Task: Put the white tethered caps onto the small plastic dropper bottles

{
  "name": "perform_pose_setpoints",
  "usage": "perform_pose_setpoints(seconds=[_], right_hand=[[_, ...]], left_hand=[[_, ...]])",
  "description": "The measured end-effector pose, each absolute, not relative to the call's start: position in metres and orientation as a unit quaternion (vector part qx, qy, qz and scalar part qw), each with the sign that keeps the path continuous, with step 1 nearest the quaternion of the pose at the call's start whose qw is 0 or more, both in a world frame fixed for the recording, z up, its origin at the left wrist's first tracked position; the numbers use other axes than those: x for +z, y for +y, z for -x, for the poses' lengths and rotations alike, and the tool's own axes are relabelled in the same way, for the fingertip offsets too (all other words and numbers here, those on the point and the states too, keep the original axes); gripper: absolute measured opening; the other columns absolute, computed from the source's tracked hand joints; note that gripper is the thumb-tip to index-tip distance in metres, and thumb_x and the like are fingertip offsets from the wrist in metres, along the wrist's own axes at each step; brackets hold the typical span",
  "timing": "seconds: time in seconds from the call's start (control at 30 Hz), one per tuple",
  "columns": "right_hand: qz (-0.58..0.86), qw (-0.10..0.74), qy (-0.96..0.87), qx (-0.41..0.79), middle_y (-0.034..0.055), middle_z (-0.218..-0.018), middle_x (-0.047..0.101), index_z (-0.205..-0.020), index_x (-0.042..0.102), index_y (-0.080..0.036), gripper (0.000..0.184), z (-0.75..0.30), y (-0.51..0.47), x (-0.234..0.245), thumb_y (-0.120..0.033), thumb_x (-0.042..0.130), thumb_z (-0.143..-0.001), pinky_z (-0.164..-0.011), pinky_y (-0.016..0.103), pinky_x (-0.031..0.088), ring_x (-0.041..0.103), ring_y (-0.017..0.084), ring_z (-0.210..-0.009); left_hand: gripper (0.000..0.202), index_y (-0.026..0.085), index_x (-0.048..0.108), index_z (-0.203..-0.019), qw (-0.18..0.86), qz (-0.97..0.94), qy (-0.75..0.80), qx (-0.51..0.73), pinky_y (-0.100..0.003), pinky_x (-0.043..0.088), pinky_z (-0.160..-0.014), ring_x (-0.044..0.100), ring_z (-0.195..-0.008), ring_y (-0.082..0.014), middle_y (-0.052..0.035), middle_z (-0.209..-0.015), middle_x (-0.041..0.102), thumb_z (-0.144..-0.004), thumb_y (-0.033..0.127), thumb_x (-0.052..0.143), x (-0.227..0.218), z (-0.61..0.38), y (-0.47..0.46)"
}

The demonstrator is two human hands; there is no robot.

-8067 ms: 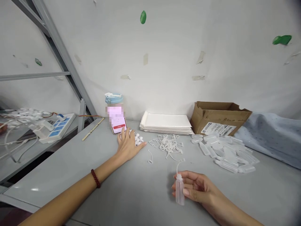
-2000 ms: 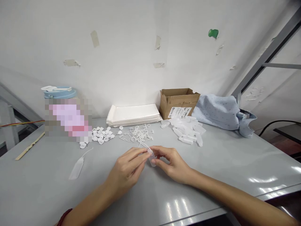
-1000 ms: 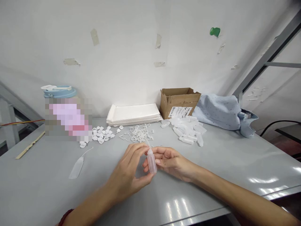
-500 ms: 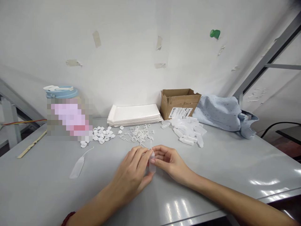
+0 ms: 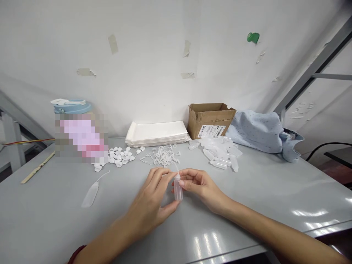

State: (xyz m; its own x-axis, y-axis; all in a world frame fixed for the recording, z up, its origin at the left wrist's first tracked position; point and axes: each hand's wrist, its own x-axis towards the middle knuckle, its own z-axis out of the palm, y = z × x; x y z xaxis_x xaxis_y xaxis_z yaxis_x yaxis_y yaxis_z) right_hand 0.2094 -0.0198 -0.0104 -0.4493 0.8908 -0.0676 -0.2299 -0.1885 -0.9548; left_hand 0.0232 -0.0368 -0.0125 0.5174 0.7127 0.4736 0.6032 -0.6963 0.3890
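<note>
A small translucent squeeze bottle (image 5: 178, 191) stands nearly upright between my hands, a thin white spout tube rising from its neck. My left hand (image 5: 154, 196) holds it from the left, thumb at the base and fingertips near the neck. On the other side my right hand (image 5: 202, 189) pinches the upper body and neck with thumb and fingers. Just behind lies a heap of thin white bent tubes (image 5: 163, 156). Another bottle with a curved tube fitted (image 5: 91, 194) lies flat to the left.
White caps (image 5: 119, 157) lie scattered at the back left, beside a pixelated pink patch. Loose clear bottles (image 5: 220, 150) are piled before a cardboard box (image 5: 210, 119). A stack of white envelopes (image 5: 158, 134), a blue cloth (image 5: 255, 130) and a wooden strip (image 5: 37, 168) also rest on the grey table (image 5: 233, 234).
My left fingers have drawn back slightly from the front of the bottle, showing more of its body. The spout tube now leans a little left. Both hands stay on the bottle.
</note>
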Motion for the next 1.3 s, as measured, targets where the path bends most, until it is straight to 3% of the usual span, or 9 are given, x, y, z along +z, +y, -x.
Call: perform_pose_setpoints(seconds=[0.2,0.43,0.7,0.9,1.0,1.3], right_hand=[[0.353,0.405,-0.49,0.687,0.0012,-0.076,0.066,-0.089,0.063,-0.016,0.025,-0.207,-0.019,-0.011,-0.033,0.074,-0.074,-0.077,0.032,0.048,0.063,0.014,-0.07],[0.386,0.404,-0.508,0.656,0.0019,-0.078,0.066,-0.09,0.064,-0.013,0.032,-0.206,-0.019,-0.015,-0.037,0.075,-0.072,-0.069,0.026,0.047,0.059,0.012,-0.071],[0.414,0.381,-0.533,0.631,0.0012,-0.073,0.065,-0.087,0.062,-0.014,0.033,-0.205,-0.022,-0.016,-0.039,0.075,-0.071,-0.066,0.026,0.048,0.06,0.013,-0.066],[0.439,0.358,-0.634,0.526,0.0047,-0.078,0.07,-0.095,0.059,-0.016,0.024,-0.207,-0.029,-0.014,-0.039,0.057,-0.087,-0.068,0.03,0.049,0.065,0.017,-0.074],[0.443,0.355,-0.656,0.497,0.0047,-0.081,0.071,-0.098,0.058,-0.018,0.024,-0.212,-0.028,-0.012,-0.04,0.054,-0.088,-0.068,0.029,0.05,0.066,0.017,-0.076],[0.447,0.359,-0.683,0.453,0.0057,-0.082,0.068,-0.096,0.059,-0.019,0.028,-0.217,-0.024,-0.012,-0.045,0.051,-0.088,-0.064,0.029,0.053,0.065,0.017,-0.073]], left_hand=[[0.046,0.016,0.044,-0.124,0.059,-0.881,0.346,0.317,-0.041,0.044,-0.094,0.044,-0.112,-0.0268,-0.0128,-0.118,0.05,-0.081,0.012,0.06,-0.013,-0.022,-0.037],[0.044,0.018,0.044,-0.121,0.083,-0.887,0.341,0.301,-0.043,0.044,-0.095,0.042,-0.115,-0.0273,-0.0118,-0.122,0.05,-0.08,0.009,0.058,-0.012,-0.021,-0.035],[0.043,0.02,0.044,-0.116,0.117,-0.887,0.342,0.287,-0.041,0.046,-0.092,0.046,-0.111,-0.0252,-0.0095,-0.116,0.055,-0.078,0.011,0.062,-0.006,-0.021,-0.036],[0.041,0.024,0.047,-0.113,0.133,-0.867,0.411,0.248,-0.039,0.046,-0.092,0.047,-0.111,-0.0242,-0.0058,-0.113,0.058,-0.076,0.019,0.066,0.006,0.024,-0.035],[0.036,0.026,0.05,-0.111,0.101,-0.846,0.469,0.233,-0.042,0.044,-0.095,0.047,-0.112,-0.0249,-0.0049,-0.115,0.059,-0.079,0.028,0.065,0.011,0.064,-0.036],[0.038,0.028,0.058,-0.109,0.132,-0.79,0.572,0.179,-0.044,0.045,-0.098,0.048,-0.119,-0.0267,-0.0041,-0.119,0.06,-0.075,0.042,0.068,0.012,0.135,-0.04]])
